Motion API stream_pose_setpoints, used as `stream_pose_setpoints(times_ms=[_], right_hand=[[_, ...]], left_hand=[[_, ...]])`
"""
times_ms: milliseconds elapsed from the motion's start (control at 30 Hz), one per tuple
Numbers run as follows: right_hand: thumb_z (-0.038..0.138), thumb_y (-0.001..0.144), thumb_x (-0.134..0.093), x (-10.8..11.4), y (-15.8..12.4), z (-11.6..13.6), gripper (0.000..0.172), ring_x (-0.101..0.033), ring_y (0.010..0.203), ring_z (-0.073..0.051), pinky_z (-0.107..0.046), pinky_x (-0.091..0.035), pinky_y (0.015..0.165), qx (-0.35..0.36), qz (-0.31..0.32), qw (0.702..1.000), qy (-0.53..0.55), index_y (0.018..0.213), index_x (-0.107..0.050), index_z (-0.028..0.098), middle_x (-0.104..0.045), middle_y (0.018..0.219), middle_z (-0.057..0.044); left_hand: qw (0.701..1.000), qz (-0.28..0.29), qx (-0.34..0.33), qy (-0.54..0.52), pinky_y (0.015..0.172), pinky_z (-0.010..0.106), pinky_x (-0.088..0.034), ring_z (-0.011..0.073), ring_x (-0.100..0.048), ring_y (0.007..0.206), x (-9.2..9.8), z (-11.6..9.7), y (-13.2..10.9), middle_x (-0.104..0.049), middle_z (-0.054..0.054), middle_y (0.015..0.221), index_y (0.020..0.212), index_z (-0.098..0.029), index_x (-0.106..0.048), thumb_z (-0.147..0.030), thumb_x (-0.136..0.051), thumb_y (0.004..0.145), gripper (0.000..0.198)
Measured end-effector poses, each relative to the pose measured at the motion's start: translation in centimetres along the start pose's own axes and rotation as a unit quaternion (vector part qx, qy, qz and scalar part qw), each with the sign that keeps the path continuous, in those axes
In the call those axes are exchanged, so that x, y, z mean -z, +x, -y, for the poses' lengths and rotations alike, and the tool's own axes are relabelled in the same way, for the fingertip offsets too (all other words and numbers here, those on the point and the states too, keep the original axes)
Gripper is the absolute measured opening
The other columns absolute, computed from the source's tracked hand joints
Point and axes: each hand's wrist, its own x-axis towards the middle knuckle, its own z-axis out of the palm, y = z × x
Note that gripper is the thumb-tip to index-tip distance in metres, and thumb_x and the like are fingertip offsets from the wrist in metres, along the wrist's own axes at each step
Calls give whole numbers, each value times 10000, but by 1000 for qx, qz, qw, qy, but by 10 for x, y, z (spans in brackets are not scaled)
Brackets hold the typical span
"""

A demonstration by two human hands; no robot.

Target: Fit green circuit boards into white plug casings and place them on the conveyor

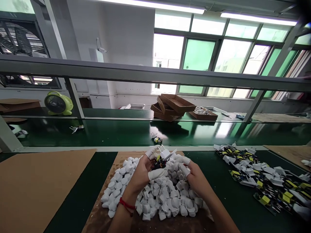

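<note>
Above the heap of white pieces (161, 194), the left grip (143, 166) pinches a small circuit board (159, 163) topped with white plug parts (165, 153); it looks light, stiff and fragile, best taken by its edges; whether the right grip (192, 171) holds anything, I can't tell

White finger covers (155, 174) are showing on the left hand (142, 171) and right hand (195, 174), while a red wristband (127, 205) is standing out toward seven o'clock. The held assembly (165, 154) is mixing white, black and yellow. At six o'clock, a heap of small pieces (162, 197) is showing plain white on a patchy brown board (97, 220). At four, circuit boards (267, 174) are mingling yellow, white and black across the dark green bench (235, 200). Toward nine, a fan (64, 104) is showing lime green around a dark grille (53, 104); at eight, a cardboard sheet (46, 187) is showing plain tan.
</note>
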Motion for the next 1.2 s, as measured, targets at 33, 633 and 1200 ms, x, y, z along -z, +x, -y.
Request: stream_pose_setpoints(times_ms=[33,633,1200], right_hand=[[347,824,-535,2,0,3,261,-604,989,-307,-460,-449,899,-19,-20,997,72,953,-698,187,-696,1010,-115],[348,707,-735,0,-9,16,134,-641,800,-243,-322,-508,707,21,38,937,345,764,-766,230,-727,766,-63],[424,755,-712,-10,-19,15,243,-658,941,-273,-411,-512,836,96,108,915,376,973,-757,326,-737,935,-78]], left_hand=[[1000,20,10,-5,1090,450,-329,348,-473,1270,0,-3,-2,-606,156,1276,1330,-204,-512,-253,-851,543,858],[969,192,100,118,1060,465,-376,378,-338,1354,4,-11,-9,-383,117,1492,1474,-297,-210,-167,-894,432,1253],[980,172,92,-36,1047,477,-373,376,-443,1287,-9,-5,-10,-548,168,1354,1473,-245,-236,-90,-904,353,1313]])
